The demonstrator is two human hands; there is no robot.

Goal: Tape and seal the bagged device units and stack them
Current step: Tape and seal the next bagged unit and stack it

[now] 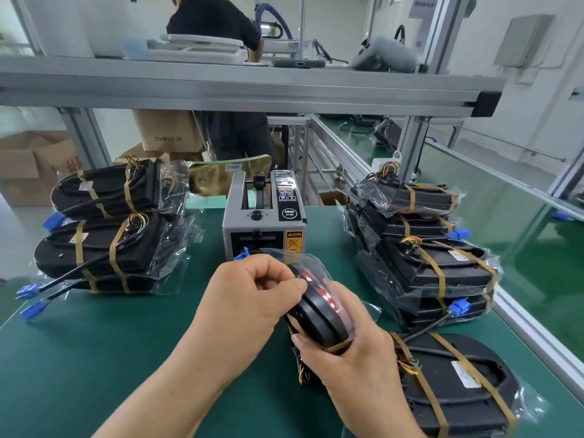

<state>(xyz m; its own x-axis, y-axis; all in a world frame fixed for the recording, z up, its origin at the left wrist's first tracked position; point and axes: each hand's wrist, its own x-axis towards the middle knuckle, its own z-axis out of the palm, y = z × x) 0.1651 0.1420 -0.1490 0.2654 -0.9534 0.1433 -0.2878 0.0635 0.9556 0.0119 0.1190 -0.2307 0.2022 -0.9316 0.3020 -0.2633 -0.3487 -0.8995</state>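
Green-matted workbench, filling the lower view, edged on the right by an aluminium rail. Overhead shelf of aluminium profile, spanning the full width above the bench; a person in a dark top stands behind it, back to the camera. Cardboard boxes on the floor at far left. Right stack: several black device units in clear bags, each banded with brownish tape, piled at the right edge of the bench, coloured wires showing at the top. Left stack: at least two of the same bagged, banded units at the left, with cables ending in blue connectors trailing toward the front edge. Lone unit: one bagged, taped unit lying flat at front right, near the foot of the right stack. Tape dispenser: grey box with black control panel and yellow caution label, standing centre-rear between the two stacks. Held unit: black, bagged, held on edge above the bench centre, just in front of the dispenser, with red showing on its upper face. Right hand: wrapped round the unit's near end, thumb laid beside a tape band. Left hand: fingers curled, pinching the bag film at the unit's upper end.
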